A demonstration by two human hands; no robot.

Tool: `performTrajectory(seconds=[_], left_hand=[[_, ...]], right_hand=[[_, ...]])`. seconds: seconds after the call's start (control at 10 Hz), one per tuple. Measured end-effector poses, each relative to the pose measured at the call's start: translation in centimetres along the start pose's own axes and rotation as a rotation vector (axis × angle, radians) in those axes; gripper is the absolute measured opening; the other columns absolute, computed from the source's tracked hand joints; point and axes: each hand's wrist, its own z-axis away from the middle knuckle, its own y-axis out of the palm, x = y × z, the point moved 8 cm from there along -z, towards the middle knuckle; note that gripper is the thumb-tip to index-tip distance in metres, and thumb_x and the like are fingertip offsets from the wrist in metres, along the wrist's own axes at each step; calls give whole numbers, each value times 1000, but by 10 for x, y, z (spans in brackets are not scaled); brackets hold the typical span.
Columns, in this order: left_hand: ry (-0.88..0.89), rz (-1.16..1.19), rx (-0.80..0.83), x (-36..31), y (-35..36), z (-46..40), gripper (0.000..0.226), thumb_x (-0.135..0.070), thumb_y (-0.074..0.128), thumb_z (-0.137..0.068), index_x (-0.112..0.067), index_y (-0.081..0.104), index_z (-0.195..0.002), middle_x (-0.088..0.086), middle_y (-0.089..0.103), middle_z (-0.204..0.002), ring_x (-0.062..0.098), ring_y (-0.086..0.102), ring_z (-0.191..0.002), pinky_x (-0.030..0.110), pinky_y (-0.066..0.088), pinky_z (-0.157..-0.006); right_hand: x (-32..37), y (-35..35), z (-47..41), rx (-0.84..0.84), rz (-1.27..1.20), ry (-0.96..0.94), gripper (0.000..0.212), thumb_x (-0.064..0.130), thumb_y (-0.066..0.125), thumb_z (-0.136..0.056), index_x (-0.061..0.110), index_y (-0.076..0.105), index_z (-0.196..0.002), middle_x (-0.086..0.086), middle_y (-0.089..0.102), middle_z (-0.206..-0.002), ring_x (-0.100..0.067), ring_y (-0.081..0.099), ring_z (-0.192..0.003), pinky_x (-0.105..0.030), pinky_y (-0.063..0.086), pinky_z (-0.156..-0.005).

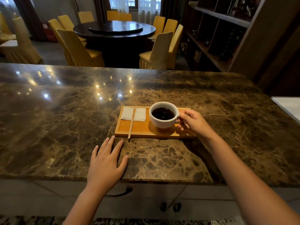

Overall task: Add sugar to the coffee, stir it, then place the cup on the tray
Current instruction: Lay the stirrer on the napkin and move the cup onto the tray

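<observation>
— Where is the cup [163,114] sitting?
— On the right part of the tray [139,127]; your right hand [193,121] is pinching its handle.
— And your left hand [106,163]?
— Lying flat, fingers spread, on the near counter [65,119].

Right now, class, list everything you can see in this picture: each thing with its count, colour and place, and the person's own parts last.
White ceramic cup of dark coffee: one, on the tray's right half.
Shallow wooden tray: one, light orange-brown, mid-counter.
White folded paper napkin: one, tray's far-left corner.
Thin wooden stir stick: one, pale brown, across napkin, overhanging tray's near edge.
Brown veined marble counter: one, foreground.
Round dark dining table: one, background.
Yellow-covered chairs: several, around table.
Dark wooden shelving: one, right wall.
Left hand: flat on counter, empty.
Right hand: pinching cup's handle.
</observation>
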Motion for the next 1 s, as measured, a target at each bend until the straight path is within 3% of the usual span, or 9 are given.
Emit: performTrajectory(seconds=[0.2,0.5,0.7,1.0], left_hand=[[1,12,1,0,-1,0,71,-62,13,-79,-30,28,-141,3,22,-154,16,12,-142,45,10,-116],[-1,8,2,0,-1,-1,71,-62,12,-79,-30,27,-141,2,21,-154,16,11,-142,45,10,-116],[-4,7,11,0,0,0,71,-62,11,-79,-31,25,-141,1,20,-154,15,9,-142,45,9,-117],[-5,-2,9,1,1,-1,70,-62,11,-79,-32,25,-141,1,20,-154,15,10,-142,44,9,-116]], right_hand=[[-11,2,-7,-11,12,66,28,18,39,-98,6,56,-79,-8,56,-61,-6,54,-43,-18,46,-41],[-11,-1,-16,-113,123,88,27,17,38,-98,0,57,-90,-8,57,-65,-15,55,-53,-25,47,-46],[-9,-3,-23,-178,200,89,25,18,38,-98,5,57,-87,-12,58,-65,-20,57,-56,-28,48,-49],[-7,-2,-28,-232,239,87,24,18,39,-97,4,58,-90,-11,59,-70,-17,55,-56,-21,45,-47]])
